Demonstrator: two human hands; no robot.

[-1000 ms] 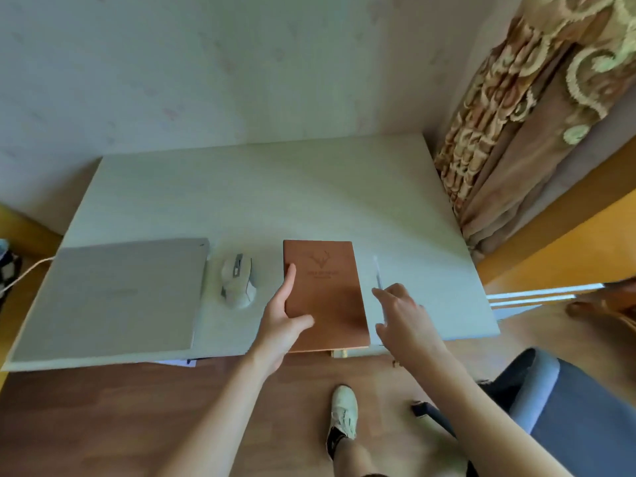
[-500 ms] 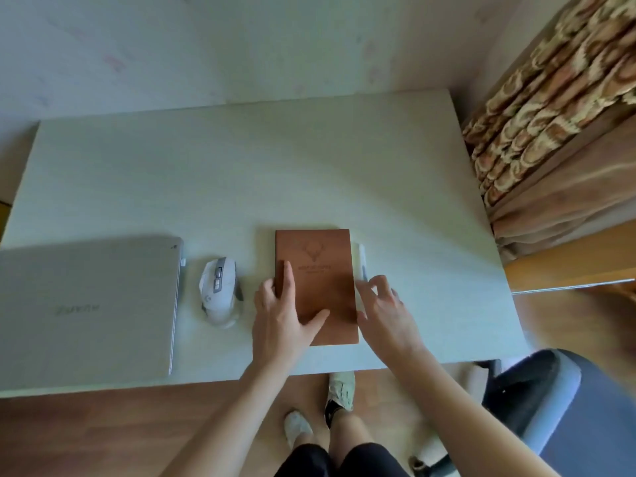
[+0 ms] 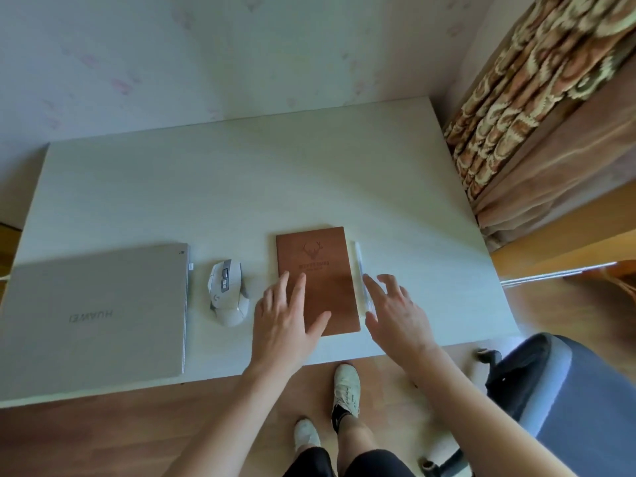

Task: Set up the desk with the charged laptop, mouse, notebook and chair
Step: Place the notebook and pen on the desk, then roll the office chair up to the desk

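Observation:
A brown notebook [image 3: 321, 266] with a stamped deer head lies flat near the front edge of the white desk [image 3: 241, 187]. My left hand [image 3: 285, 321] lies spread over the notebook's near left part, fingers straight. My right hand [image 3: 395, 315] hovers open just right of it, fingertips by a pale pen [image 3: 359, 266] lying along the notebook's right edge. A white mouse [image 3: 228, 292] sits left of the notebook. The closed silver laptop [image 3: 96, 315] lies at the front left. A grey-blue chair [image 3: 568, 401] stands at the lower right.
A patterned curtain [image 3: 537, 108] hangs right of the desk against the pale wall. My legs and white shoes [image 3: 346, 390] stand on the wooden floor before the desk. A white cable [image 3: 4, 277] shows at the laptop's far left edge.
The view has moved closer and more above the desk. Notebook and pen now lie further in from the front edge. My left hand has flattened on the cover; my right hand has opened beside the pen.

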